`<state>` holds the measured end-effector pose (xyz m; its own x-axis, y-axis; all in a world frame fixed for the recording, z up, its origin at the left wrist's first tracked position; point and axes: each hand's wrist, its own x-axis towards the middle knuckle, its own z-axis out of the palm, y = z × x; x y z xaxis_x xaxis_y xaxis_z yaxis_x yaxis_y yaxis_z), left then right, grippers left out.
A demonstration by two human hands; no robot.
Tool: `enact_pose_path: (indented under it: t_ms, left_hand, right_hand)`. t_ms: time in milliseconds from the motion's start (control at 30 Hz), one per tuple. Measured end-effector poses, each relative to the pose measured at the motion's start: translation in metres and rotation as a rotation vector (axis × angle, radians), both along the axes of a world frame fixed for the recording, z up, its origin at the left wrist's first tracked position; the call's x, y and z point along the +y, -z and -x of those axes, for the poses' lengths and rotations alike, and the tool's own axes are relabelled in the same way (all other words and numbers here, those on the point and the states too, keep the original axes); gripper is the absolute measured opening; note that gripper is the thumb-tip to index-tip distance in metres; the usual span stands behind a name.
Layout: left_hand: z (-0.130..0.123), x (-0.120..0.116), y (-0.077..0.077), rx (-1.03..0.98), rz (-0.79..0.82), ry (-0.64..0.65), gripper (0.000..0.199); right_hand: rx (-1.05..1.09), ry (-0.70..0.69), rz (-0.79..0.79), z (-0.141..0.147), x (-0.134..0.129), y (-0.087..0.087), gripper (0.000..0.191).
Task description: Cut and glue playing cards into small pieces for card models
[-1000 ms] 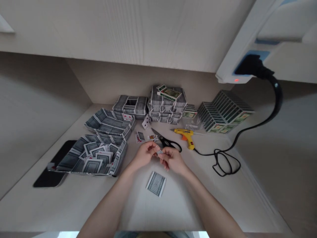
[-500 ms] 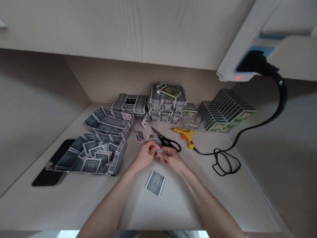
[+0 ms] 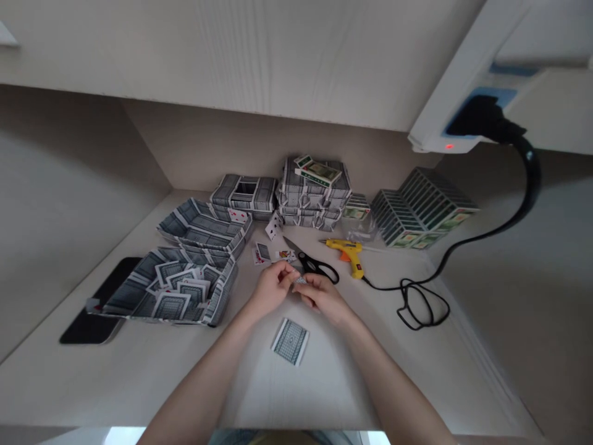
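Between my fingertips is a small piece of patterned playing card point(image 3: 299, 280), mostly covered by the fingers. My left hand point(image 3: 274, 285) pinches it from the left and my right hand point(image 3: 323, 296) from the right; both are closed. Just beyond the hands lie black-handled scissors point(image 3: 319, 267), blades pointing away to the left. Nearer to me, a playing card point(image 3: 291, 342) rests face down on the desk with pale strips along two edges. A few cut cards point(image 3: 285, 255) are scattered past my left hand.
On the left, a tray made of cards point(image 3: 220, 296) holds loose cards and overlaps a black phone point(image 3: 90, 327). Another tray point(image 3: 204, 227) and card-built boxes point(image 3: 312, 191) stand behind. To the right are a yellow glue gun point(image 3: 351, 253), its coiled cord point(image 3: 421, 303) and stacked card packs point(image 3: 419, 207).
The view has shifted very slightly. My hands stay in the same place, still pinching the small card piece, with only slight finger movement.
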<state>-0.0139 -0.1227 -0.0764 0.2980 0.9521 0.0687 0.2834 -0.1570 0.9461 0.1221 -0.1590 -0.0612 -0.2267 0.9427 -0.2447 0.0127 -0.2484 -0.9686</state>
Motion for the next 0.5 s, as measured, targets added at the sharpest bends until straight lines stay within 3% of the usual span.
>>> enact_pose_path:
  t_ms: [233,500]
  left_hand:
    - [0.001,-0.001,-0.003,0.017,-0.025,0.048,0.029]
    - [-0.002,-0.004,-0.014,-0.222,0.226,0.162,0.043]
  right_hand:
    - [0.059,0.014,-0.081,-0.004,0.001,-0.001,0.021]
    - [0.261,-0.028,-0.019,-0.004,0.0,0.001,0.024]
